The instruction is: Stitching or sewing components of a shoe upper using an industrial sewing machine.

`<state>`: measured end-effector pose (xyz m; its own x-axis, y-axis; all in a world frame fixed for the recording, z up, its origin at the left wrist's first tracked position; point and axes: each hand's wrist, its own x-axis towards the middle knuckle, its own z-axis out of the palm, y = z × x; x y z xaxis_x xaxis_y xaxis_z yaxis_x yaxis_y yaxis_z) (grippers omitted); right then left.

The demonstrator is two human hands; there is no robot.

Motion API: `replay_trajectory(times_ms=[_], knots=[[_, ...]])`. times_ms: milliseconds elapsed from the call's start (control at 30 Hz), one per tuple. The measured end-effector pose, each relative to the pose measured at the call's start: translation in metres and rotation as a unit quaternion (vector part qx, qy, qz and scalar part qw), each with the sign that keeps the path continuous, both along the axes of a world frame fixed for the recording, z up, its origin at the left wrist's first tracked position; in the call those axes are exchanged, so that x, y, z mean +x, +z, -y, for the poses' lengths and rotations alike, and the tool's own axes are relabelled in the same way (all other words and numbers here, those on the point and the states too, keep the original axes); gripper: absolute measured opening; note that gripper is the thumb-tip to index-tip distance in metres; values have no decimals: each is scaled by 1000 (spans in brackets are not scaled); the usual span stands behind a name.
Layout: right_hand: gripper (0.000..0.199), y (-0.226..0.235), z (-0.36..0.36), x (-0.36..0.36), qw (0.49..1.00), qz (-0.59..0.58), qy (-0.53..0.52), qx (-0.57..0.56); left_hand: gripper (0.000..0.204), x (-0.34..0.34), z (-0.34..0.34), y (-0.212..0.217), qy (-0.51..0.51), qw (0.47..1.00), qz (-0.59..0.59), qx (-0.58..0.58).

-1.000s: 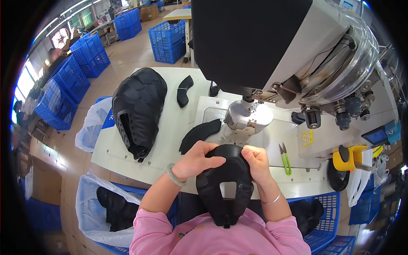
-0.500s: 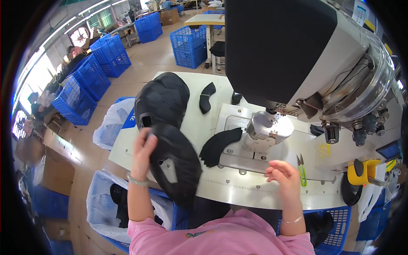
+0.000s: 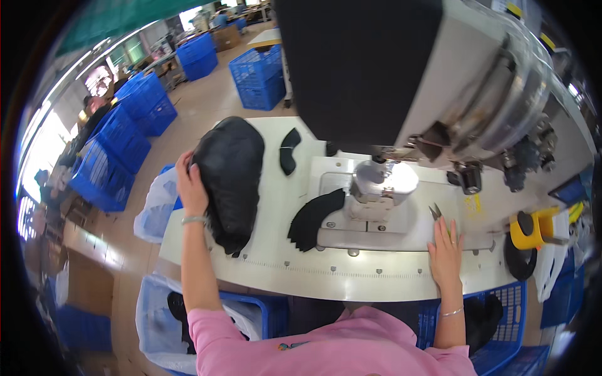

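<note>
- We are looking over a white worktable (image 3: pixel 338 285), its far right half standing beneath the bulky sewing machine (image 3: pixel 360 69).
- At the table's left side we are seeing the black pile (image 3: pixel 232 166) of padded pieces, lying well apart from the machine. Its long axis is running near to far, roughly square to the table's front edge; its narrow end is pointing toward the person, its broad, rounded end away.
- We are judging the step in hand to be steadying that pile, and are advising light, even pressure along the side, with edges matched and narrow ends lined up, so the upper layers are not sliding or creasing.
- Between pile and machine we are noting a fan of curved black strips (image 3: pixel 316 219), best left undisturbed.
- We are finding the left hand (image 3: pixel 191 188) touching the pile's left edge, fingers bent; whether they are pinching it, we are not able to tell.
- We are watching the right hand (image 3: pixel 446 257) lying flat, fingers extended and slightly apart, clamping nothing.
- Beyond the fan we are spotting a small curved black piece (image 3: pixel 288 153).
- Under the right fingers we are glimpsing green-handled snips (image 3: pixel 434 212), blades pointing away.
</note>
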<state>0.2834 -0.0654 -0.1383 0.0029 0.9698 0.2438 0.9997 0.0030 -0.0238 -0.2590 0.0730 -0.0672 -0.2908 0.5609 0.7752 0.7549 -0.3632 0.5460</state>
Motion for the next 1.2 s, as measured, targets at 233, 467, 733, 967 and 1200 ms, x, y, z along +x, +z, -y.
replay_trajectory(times_ms=[233,467,733,967,1200], knots=[[15,21,36,45,937,-77,15,340,42,-35,15,-2,26,993,-100,-52],[36,40,83,193,811,-39,-331,480,40,30,46,32,21,986,-163,16],[35,41,90,295,889,-32,-428,158,31,102,73,50,-100,977,-185,-39],[35,54,130,284,845,-95,-467,241,26,138,68,42,-228,943,-202,-133],[40,34,191,247,656,-424,-234,579,37,160,41,-4,-288,895,-257,-224]])
